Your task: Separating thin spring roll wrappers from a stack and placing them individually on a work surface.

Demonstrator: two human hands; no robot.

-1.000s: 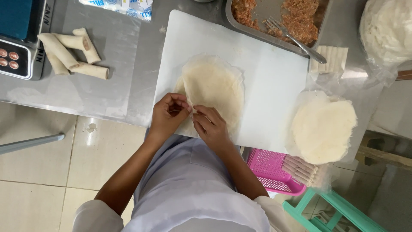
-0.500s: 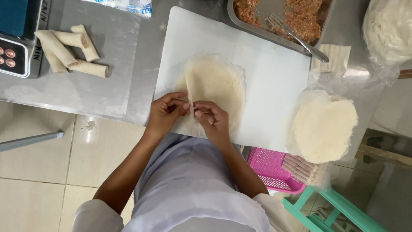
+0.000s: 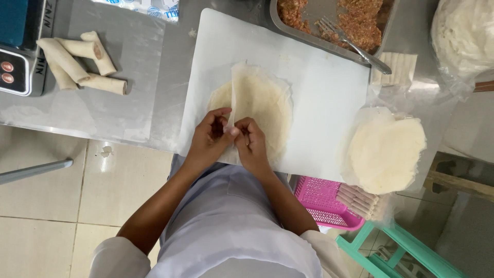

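Note:
A thin pale round wrapper [image 3: 260, 100] lies on the white cutting board [image 3: 319, 98], its left part lifted and folded upward. My left hand [image 3: 208, 139] and my right hand [image 3: 252, 144] meet at the wrapper's near edge, both pinching thin sheets of it between fingertips. A second pale layer shows under the lifted flap on the left.
Several rolled spring rolls [image 3: 77, 64] lie on the steel table at the left, beside a scale [image 3: 18, 56]. A metal tray of minced filling [image 3: 339, 20] with a fork [image 3: 352, 44] sits at the back. A stack of wrappers [image 3: 386, 149] lies right; a pink basket [image 3: 327, 203] sits below.
The wrapper's left edge has been peeled up higher and folded toward the middle. Both hands stay pinched together at the near edge.

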